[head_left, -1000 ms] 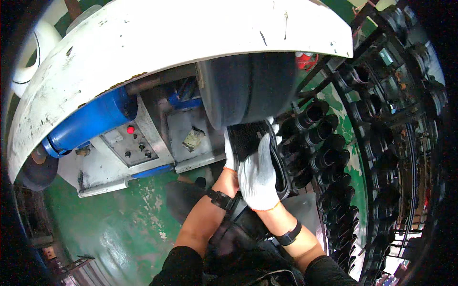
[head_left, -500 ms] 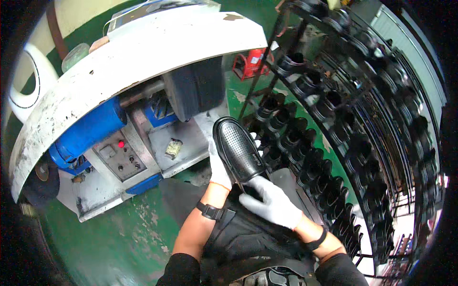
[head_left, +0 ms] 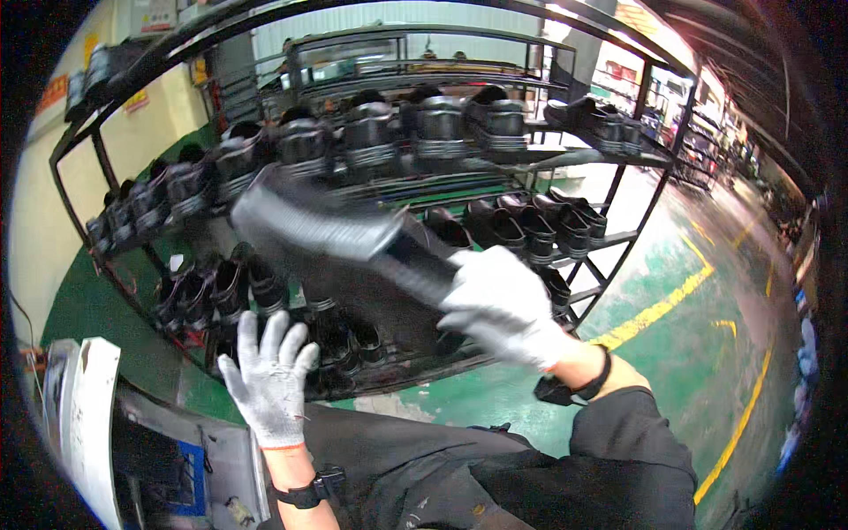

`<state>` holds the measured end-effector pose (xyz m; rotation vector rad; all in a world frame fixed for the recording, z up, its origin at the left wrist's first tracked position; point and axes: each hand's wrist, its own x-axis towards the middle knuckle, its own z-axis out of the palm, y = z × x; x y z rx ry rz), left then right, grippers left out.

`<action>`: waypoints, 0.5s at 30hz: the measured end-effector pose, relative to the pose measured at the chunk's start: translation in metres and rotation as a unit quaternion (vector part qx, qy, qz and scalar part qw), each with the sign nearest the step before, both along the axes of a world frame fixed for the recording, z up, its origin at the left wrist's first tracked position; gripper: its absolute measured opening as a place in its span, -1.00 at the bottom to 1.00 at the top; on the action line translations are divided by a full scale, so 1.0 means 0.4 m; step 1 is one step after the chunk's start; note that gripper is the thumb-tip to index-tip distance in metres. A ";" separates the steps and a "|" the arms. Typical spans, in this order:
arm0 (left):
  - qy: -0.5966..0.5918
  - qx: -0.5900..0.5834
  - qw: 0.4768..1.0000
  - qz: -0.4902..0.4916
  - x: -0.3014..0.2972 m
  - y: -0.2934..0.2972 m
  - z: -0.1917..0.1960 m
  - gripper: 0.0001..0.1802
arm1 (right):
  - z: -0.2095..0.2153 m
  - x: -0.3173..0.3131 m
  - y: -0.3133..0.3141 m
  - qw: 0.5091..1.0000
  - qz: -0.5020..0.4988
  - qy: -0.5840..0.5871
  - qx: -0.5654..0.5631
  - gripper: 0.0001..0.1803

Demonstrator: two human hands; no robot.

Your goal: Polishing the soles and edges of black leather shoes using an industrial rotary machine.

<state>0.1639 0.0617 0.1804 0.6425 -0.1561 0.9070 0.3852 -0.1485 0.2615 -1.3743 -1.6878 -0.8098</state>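
Note:
In my right hand [head_left: 505, 305], gloved in white, I grip a black shoe [head_left: 327, 225] by its heel end. Motion blurs the shoe, whose toe reaches to the left in front of the rack [head_left: 673, 132]. My left hand [head_left: 268, 378], in a grey-white glove, is raised below the shoe's toe. Its fingers are spread and it holds nothing. Black shoes [head_left: 439, 124] stand in a row along the rack's upper shelf, just beyond the held shoe.
More black shoes [head_left: 565, 225] sit on the rack's lower shelves. At lower left is part of a white-topped machine [head_left: 93, 424]. Yellow lines [head_left: 658, 305] mark the green floor on the right, and another rack [head_left: 698, 159] stands farther back.
The view has swung right from the machine to the rack. Earlier both hands were at the shoe; now my left hand is off it, and my right hand carries it toward the rack.

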 end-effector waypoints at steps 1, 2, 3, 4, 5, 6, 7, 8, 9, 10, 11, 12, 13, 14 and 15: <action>-0.002 0.022 0.999 -0.050 0.030 -0.002 -0.005 -0.27 | 0.030 0.046 -0.066 0.999 -0.040 0.013 0.032 -0.77; -0.001 0.049 0.995 -0.085 0.043 0.008 -0.016 -0.29 | 0.049 0.089 -0.107 0.995 -0.064 0.027 0.070 -0.78; 0.001 0.033 0.995 -0.091 0.068 -0.008 -0.024 -0.29 | 0.067 0.125 -0.144 0.986 -0.113 0.063 0.104 -0.81; 0.011 0.018 0.996 -0.090 0.078 -0.017 -0.032 -0.29 | 0.082 0.159 -0.167 0.973 -0.155 0.104 0.137 -0.83; 0.016 0.007 0.996 -0.092 0.085 -0.021 -0.044 -0.29 | 0.100 0.203 -0.179 0.963 -0.202 0.085 0.155 -0.85; 0.021 -0.005 0.995 -0.096 0.092 -0.025 -0.053 -0.29 | 0.123 0.251 -0.189 0.950 -0.252 0.067 0.171 -0.86; 0.042 -0.025 0.995 -0.086 0.098 -0.035 -0.054 -0.30 | 0.146 0.301 -0.194 0.947 -0.269 0.057 0.164 -0.87; 0.053 -0.034 0.994 -0.085 0.118 -0.045 -0.066 -0.30 | 0.182 0.349 -0.211 0.942 -0.294 0.037 0.155 -0.88; 0.076 -0.036 0.994 -0.069 0.112 -0.050 -0.067 -0.30 | 0.194 0.404 -0.198 0.935 -0.329 0.029 0.129 -0.87; 0.092 -0.042 0.993 -0.064 0.117 -0.056 -0.070 -0.30 | 0.220 0.455 -0.197 0.923 -0.371 0.011 0.101 -0.85; 0.113 -0.046 0.991 -0.058 0.123 -0.059 -0.076 -0.30 | 0.238 0.522 -0.196 0.924 -0.380 -0.007 0.051 -0.82; 0.134 -0.051 0.988 -0.054 0.129 -0.062 -0.083 -0.30 | 0.255 0.582 -0.198 0.921 -0.389 -0.027 0.000 -0.79; 0.154 -0.057 0.985 -0.048 0.128 -0.060 -0.085 -0.32 | 0.257 0.627 -0.187 0.940 -0.340 -0.020 -0.032 -0.78; 0.164 -0.062 0.984 -0.042 0.125 -0.058 -0.090 -0.32 | 0.276 0.678 -0.176 0.957 -0.273 0.052 -0.087 -0.72; 0.177 -0.068 0.981 -0.033 0.116 -0.052 -0.100 -0.33 | 0.286 0.707 -0.147 0.962 -0.240 0.096 -0.084 -0.67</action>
